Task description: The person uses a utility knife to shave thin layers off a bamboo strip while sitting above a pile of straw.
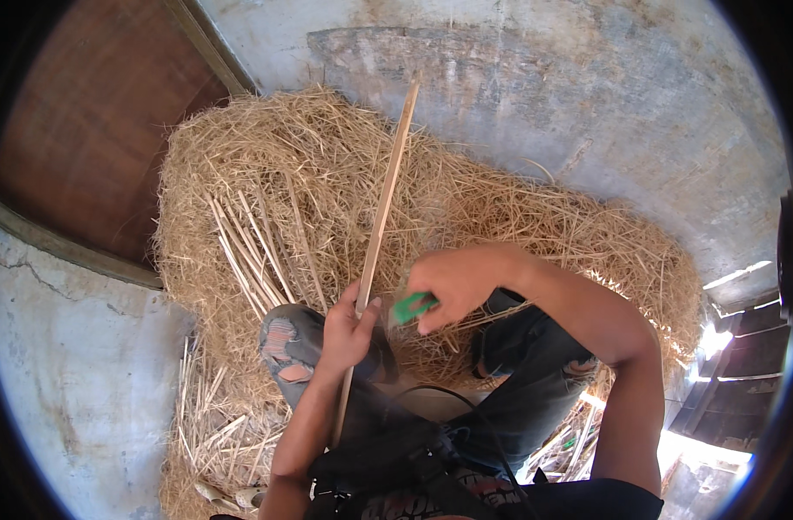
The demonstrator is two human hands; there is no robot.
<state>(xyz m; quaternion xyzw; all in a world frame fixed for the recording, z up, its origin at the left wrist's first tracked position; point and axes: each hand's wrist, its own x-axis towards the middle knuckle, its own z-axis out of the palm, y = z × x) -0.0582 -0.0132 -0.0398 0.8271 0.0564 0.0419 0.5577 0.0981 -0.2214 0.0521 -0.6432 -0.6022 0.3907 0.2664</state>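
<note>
A long, flat, pale strip of wood or bamboo [386, 199] slants up from between my knees toward the wall. My left hand [349, 331] is closed around its lower part, thumb along one side. To the right of the strip, my right hand [455, 282] grips a small green-handled tool [411, 308]. The tool is blurred and its working end cannot be made out. A gap shows between that tool and the strip. My legs are bent apart beneath both hands, in torn dark jeans [522, 351].
A heap of dry straw [327, 147] lies before me against the grey wall [569, 95]. Several thin split sticks [249, 251] rest on it beyond my left knee. More slivers [210, 407] lie at lower left. A brown wooden panel [93, 130] stands at left. A black cable [453, 393] crosses my lap.
</note>
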